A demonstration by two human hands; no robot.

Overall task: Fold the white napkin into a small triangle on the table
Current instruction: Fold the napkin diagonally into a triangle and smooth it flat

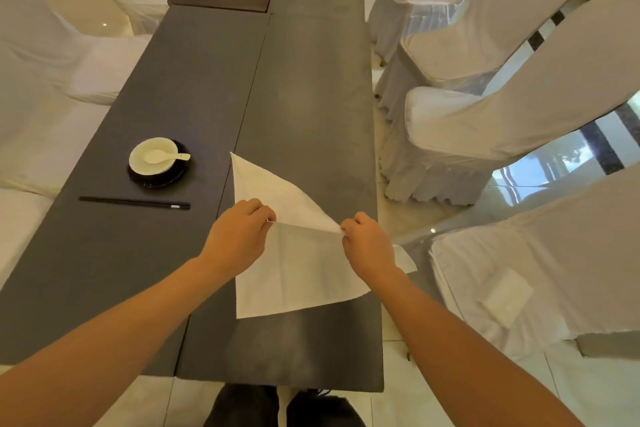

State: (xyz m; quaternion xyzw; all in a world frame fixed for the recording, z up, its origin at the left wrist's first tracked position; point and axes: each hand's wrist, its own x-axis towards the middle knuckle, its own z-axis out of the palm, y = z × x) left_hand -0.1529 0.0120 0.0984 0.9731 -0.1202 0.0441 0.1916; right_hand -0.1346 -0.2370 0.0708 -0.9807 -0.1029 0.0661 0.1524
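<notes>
The white napkin lies on the right part of the dark grey table, near its front edge. One pointed corner reaches toward the far left. Another corner hangs over the table's right edge. My left hand pinches the napkin's raised edge at its left end. My right hand pinches the same edge at its right end. Between both hands that edge is lifted a little off the cloth below.
A white bowl with a white spoon sits on a black saucer at the left. Black chopsticks lie in front of it. White-covered chairs line both sides of the table.
</notes>
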